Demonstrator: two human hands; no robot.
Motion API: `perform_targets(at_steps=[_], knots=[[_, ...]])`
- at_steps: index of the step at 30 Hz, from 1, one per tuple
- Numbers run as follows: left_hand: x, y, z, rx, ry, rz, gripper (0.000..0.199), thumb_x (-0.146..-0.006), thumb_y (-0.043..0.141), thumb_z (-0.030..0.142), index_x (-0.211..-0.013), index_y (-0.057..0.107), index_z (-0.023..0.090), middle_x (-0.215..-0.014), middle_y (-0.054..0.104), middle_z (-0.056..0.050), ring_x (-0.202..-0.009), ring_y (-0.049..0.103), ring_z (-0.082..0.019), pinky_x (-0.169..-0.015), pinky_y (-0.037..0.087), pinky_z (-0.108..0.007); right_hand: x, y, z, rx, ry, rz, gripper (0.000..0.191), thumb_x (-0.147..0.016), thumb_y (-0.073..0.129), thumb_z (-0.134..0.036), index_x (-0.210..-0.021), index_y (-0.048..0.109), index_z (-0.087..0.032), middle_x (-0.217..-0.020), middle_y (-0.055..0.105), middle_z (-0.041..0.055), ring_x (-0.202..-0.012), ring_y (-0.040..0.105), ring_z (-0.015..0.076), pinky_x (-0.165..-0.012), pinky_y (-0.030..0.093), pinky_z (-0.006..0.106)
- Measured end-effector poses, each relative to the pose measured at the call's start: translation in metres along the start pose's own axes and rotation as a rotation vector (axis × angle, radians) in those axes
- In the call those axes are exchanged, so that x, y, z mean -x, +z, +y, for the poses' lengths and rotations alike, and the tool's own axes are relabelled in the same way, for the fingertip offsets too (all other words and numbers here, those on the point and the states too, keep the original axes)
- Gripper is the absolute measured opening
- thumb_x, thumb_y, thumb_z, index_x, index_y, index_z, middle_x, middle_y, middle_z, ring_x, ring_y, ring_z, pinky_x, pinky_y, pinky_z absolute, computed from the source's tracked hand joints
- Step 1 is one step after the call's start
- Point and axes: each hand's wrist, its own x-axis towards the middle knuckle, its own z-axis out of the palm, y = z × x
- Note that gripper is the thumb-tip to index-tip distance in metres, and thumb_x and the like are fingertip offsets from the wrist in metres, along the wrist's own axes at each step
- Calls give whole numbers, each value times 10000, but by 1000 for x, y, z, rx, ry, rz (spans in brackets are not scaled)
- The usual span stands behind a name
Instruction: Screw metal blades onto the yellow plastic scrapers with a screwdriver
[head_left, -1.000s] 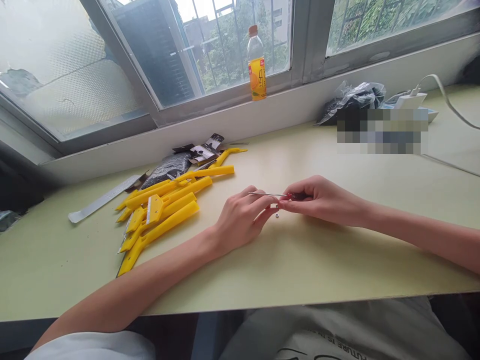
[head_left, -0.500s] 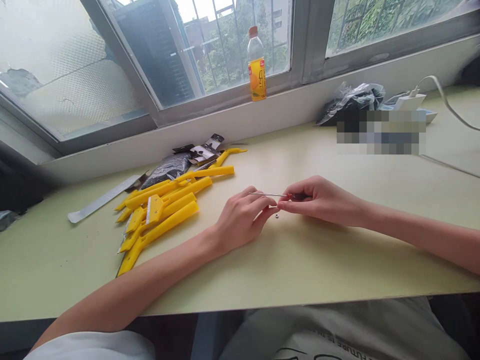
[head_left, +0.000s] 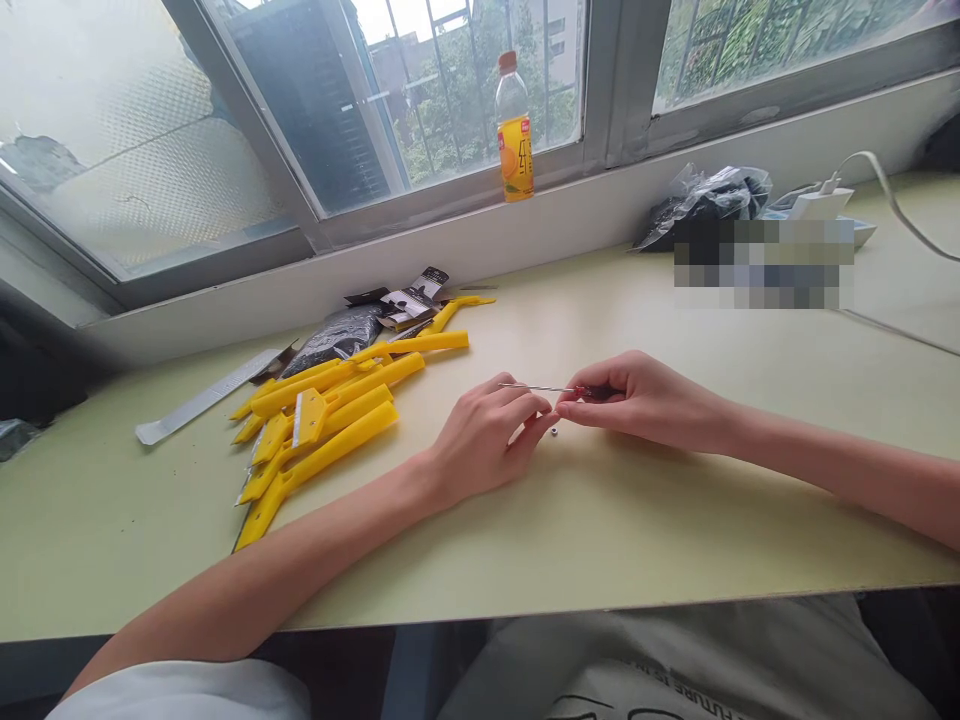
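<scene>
My right hand (head_left: 637, 400) is closed around the dark and red handle of a screwdriver (head_left: 536, 388), whose thin metal shaft points left over the fingers of my other hand. My left hand (head_left: 491, 430) has its thumb and fingertips pinched together, meeting my right fingertips. Whatever lies in that pinch is too small and too covered to make out. Just below the fingertips a small metal nut (head_left: 554, 432) rests on the pale table (head_left: 600, 540).
Several yellow scrapers (head_left: 322, 440) are heaped left of my left hand. Behind them are a black plastic bag (head_left: 337, 335) and packaging (head_left: 412, 300). An orange drink bottle (head_left: 514, 140) stands on the windowsill. At the back right lie another bag (head_left: 705, 205) and a white charger with cable (head_left: 821, 205).
My left thumb and fingers have shifted very slightly at the pinch. The screwdriver, the nut and everything else hold their places.
</scene>
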Motion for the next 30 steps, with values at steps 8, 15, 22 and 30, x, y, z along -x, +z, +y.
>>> perform_targets(at_steps=[8, 15, 22, 30], knots=[[-2, 0, -1, 84, 11, -25, 155, -1025, 522, 226, -975, 657, 170, -870, 728, -45, -769, 597, -159, -807, 498, -319, 0, 0, 0, 5, 3, -4, 385, -865, 652, -521, -824, 761, -154, -654, 453, -8, -636, 349, 119, -549, 250, 266], [-2, -1, 0, 88, -65, -55, 181, -1015, 548, 328, -984, 638, 173, -822, 681, -50, -775, 583, -183, -793, 498, -340, 0, 0, -1, -8, 9, -1, 363, -878, 651, -498, -823, 757, -154, -660, 456, -9, -638, 355, 118, -551, 256, 262], [-4, -2, -1, 133, 26, -72, 187, -1049, 439, 200, -971, 608, 180, -882, 712, -52, -755, 590, -164, -833, 474, -340, 0, -1, 0, -1, 1, -1, 385, -865, 663, -527, -828, 755, -154, -663, 436, -12, -638, 349, 119, -545, 246, 269], [-3, -1, 0, 89, -46, -50, 158, -1017, 549, 321, -1016, 618, 179, -860, 693, -47, -801, 591, -185, -825, 484, -343, 0, 0, 1, 2, 12, 13, 377, -876, 654, -515, -815, 750, -156, -658, 425, -18, -630, 335, 114, -543, 241, 270]])
